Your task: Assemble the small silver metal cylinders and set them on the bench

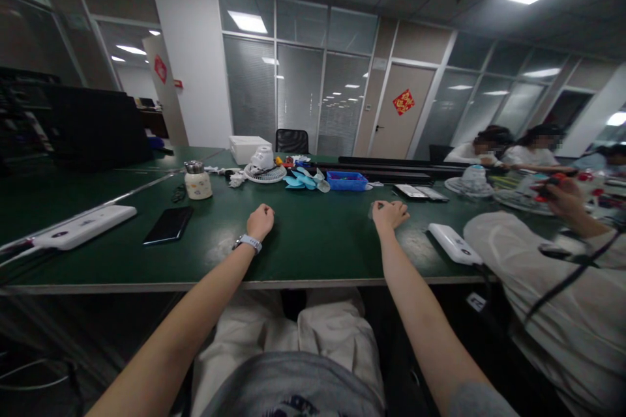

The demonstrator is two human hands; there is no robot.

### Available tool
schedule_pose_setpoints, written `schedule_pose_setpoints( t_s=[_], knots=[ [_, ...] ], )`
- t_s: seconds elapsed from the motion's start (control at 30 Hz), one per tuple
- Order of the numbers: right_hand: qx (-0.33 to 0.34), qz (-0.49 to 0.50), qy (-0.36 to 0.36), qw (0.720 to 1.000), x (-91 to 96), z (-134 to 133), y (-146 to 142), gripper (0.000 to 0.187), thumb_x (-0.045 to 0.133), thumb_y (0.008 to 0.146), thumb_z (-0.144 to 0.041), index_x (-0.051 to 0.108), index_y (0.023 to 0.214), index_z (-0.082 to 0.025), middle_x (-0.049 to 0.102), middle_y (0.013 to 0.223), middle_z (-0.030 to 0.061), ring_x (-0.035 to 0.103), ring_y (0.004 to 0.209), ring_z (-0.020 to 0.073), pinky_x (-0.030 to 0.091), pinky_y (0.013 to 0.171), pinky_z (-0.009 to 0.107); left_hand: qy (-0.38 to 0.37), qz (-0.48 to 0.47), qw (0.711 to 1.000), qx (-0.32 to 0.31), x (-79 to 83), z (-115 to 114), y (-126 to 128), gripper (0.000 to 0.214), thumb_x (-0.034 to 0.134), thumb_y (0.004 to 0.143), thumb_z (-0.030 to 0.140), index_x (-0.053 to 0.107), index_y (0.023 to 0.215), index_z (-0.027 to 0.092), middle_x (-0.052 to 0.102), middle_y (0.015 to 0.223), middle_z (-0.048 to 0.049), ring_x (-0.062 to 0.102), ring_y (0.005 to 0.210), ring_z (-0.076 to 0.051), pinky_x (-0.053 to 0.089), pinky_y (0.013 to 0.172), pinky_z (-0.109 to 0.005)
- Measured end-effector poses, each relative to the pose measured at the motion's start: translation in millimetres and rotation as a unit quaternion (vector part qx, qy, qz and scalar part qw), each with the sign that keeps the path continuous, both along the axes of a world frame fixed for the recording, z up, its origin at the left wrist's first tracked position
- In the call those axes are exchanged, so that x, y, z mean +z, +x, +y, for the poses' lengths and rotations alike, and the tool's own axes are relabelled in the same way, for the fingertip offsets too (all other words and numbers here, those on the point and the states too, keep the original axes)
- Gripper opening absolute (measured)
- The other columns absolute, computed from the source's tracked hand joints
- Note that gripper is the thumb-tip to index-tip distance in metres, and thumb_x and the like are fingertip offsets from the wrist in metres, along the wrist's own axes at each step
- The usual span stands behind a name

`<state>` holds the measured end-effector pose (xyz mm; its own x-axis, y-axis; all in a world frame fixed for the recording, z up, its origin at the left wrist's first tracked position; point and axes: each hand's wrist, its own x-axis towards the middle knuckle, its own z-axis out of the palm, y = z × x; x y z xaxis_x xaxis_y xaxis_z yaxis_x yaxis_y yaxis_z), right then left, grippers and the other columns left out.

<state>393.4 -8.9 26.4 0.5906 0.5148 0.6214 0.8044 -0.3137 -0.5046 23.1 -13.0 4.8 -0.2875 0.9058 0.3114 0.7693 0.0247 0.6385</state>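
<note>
My left hand, with a watch at its wrist, rests low over the green table. Its fingers are curled closed; whatever they may hold is hidden. To the right, my right hand is also closed, its fingertips pinched. A small see-through piece, perhaps plastic, shows at its thumb side, too faint to name. Beyond the hands lie a blue tray, light-blue blade-like pieces and a white fan grille with a white rounded housing on it.
Left of me are a black phone, a cream flask and a white power bank. Another white device lies at right, beside a seated co-worker holding a red item. A white box and long black bars stand farther back.
</note>
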Motion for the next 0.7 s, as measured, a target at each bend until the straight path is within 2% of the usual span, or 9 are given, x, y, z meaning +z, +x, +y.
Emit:
schedule_pose_setpoints(
  t_s=[0.1, 0.17, 0.3, 0.47, 0.6, 0.7],
  knots=[
    [-0.023, 0.057, 0.040, 0.997, -2.5, -1.0, 0.0, 0.033, 0.051, 0.084, -0.038, 0.066, 0.108, -0.021, 0.050, 0.118, 0.0146, 0.040, 0.113, 0.0313, 0.028, 0.094, 0.048, -0.002, -0.002, 1.000, -0.002, 0.7, -0.6, 0.2, 0.026, 0.039, 0.087, 0.029, 0.065, 0.092, 0.023, 0.070, 0.093, -0.0083, 0.063, 0.088, -0.024, 0.044, 0.072, -0.031],
    [-0.050, 0.099, 0.054, 0.992, -5.5, -2.0, 0.6, 0.042, 0.055, 0.082, -0.036, 0.057, 0.121, -0.019, 0.048, 0.122, 0.0170, 0.043, 0.113, 0.0319, 0.030, 0.094, 0.047, -0.002, -0.003, 1.000, -0.003, 1.1, -1.0, 0.4, 0.026, 0.040, 0.087, 0.029, 0.065, 0.092, 0.023, 0.070, 0.094, -0.0084, 0.063, 0.089, -0.024, 0.044, 0.072, -0.030],
    [-0.090, 0.163, 0.013, 0.982, -12.6, -4.6, 3.2, 0.060, 0.064, 0.073, -0.024, 0.043, 0.127, -0.010, 0.049, 0.121, 0.0225, 0.049, 0.113, 0.0321, 0.034, 0.095, 0.044, 0.000, -0.005, 1.000, -0.002, 1.2, -1.8, 0.7, 0.025, 0.041, 0.086, 0.029, 0.065, 0.091, 0.024, 0.070, 0.093, -0.0083, 0.063, 0.088, -0.025, 0.044, 0.071, -0.031],
    [-0.094, 0.235, -0.010, 0.967, -16.5, -5.5, 9.8, 0.045, 0.062, 0.073, -0.021, 0.048, 0.115, -0.011, 0.056, 0.116, 0.0225, 0.055, 0.110, 0.0312, 0.037, 0.095, 0.043, 0.004, -0.006, 1.000, -0.005, -0.1, -0.9, 0.0, 0.026, 0.040, 0.086, 0.028, 0.065, 0.091, 0.023, 0.070, 0.092, -0.0076, 0.064, 0.088, -0.024, 0.044, 0.072, -0.030],
    [-0.082, 0.275, 0.012, 0.958, -14.8, -4.5, 12.5, 0.042, 0.062, 0.069, -0.018, 0.054, 0.110, -0.015, 0.060, 0.113, 0.0185, 0.058, 0.105, 0.0300, 0.038, 0.094, 0.043, 0.006, -0.005, 1.000, -0.008, -0.5, 0.0, -0.1, 0.025, 0.041, 0.086, 0.028, 0.065, 0.090, 0.024, 0.070, 0.091, -0.0075, 0.064, 0.088, -0.024, 0.044, 0.073, -0.030],
    [-0.057, 0.260, 0.053, 0.962, -9.9, -5.4, 8.9, 0.041, 0.058, 0.072, -0.018, 0.056, 0.114, -0.016, 0.061, 0.115, 0.0159, 0.058, 0.106, 0.0280, 0.039, 0.093, 0.040, 0.003, -0.005, 1.000, -0.007, 0.7, -1.4, 1.0, 0.025, 0.041, 0.086, 0.029, 0.065, 0.089, 0.024, 0.070, 0.091, -0.0074, 0.063, 0.087, -0.024, 0.044, 0.072, -0.030]
  ],
)
